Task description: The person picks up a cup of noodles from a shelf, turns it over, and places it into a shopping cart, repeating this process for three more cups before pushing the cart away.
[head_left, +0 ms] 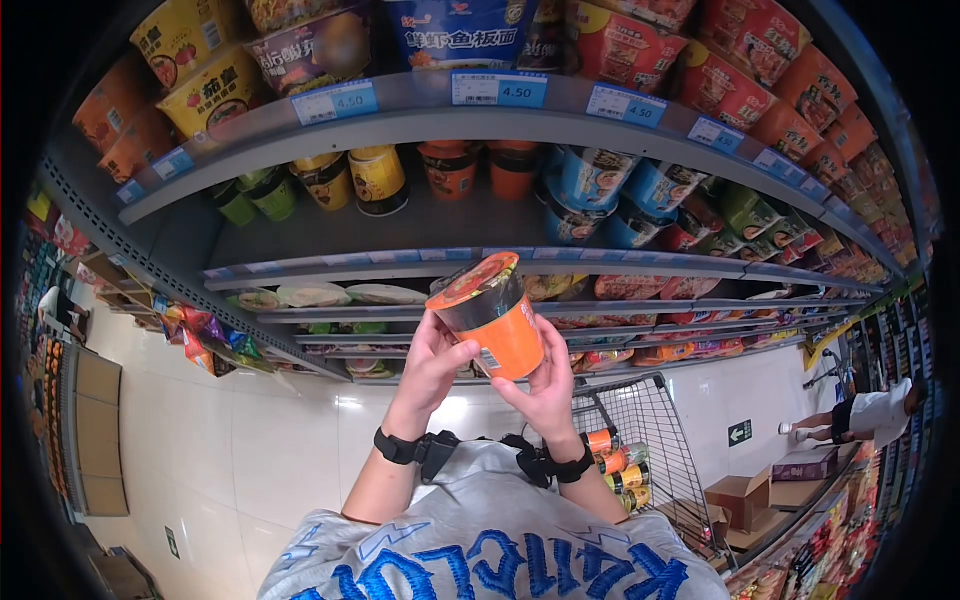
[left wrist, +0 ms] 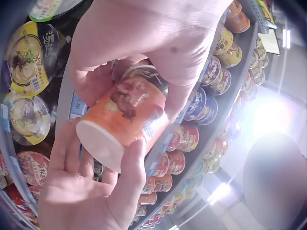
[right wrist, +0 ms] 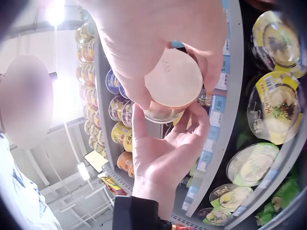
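Both hands hold an orange and black instant noodle cup, tilted in front of the shelves. My left hand grips its upper, lid-side part, with the thumb across the front. Around the lower part curl the fingers of my right hand. In the left wrist view the cup shows a picture on its side, and its white base sits by the right hand. The right wrist view looks onto the cup's pale base, where the left hand reaches from below.
Ahead, a shelf carries rows of noodle cups and bowls with price tags. Blue noodle cups stand on the tier beneath. A wire shopping cart with several cups is at the right. Farther right are cardboard boxes and another person.
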A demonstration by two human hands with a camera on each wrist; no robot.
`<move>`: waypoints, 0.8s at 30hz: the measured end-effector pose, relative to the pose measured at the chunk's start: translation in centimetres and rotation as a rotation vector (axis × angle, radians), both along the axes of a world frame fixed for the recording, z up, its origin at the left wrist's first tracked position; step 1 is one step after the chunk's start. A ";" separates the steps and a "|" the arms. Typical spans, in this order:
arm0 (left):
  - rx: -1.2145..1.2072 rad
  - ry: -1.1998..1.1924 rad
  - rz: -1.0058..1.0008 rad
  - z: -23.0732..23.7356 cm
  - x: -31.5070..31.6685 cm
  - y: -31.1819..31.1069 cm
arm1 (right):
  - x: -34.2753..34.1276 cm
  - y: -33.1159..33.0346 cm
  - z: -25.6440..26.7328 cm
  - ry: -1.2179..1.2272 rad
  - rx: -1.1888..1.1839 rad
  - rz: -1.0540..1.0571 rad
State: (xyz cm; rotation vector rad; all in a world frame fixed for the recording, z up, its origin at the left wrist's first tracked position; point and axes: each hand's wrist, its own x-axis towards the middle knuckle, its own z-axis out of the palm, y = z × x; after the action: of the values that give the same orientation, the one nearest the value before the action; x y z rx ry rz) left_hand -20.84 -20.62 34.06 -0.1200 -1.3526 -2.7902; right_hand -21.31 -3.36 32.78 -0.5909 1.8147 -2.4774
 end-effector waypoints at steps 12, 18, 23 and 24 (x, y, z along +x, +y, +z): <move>0.077 0.040 -0.008 0.1 0.1 0.6 | -0.4 1.2 -1.8 -0.295 -0.238 0.251; -0.036 0.036 0.089 0.3 -0.2 0.5 | 0.5 0.0 0.1 0.016 0.096 0.010; 0.062 0.051 0.090 0.1 0.0 0.2 | 0.3 0.1 0.0 -0.072 -0.023 0.028; 0.065 0.049 0.063 0.2 0.1 -0.1 | 0.2 0.3 0.1 -0.082 -0.083 0.018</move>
State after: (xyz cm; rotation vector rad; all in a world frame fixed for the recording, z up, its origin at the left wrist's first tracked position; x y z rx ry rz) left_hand -20.75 -20.68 34.30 -0.1395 -1.2315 -2.7564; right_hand -21.08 -3.06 32.86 -0.4983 1.6781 -2.5351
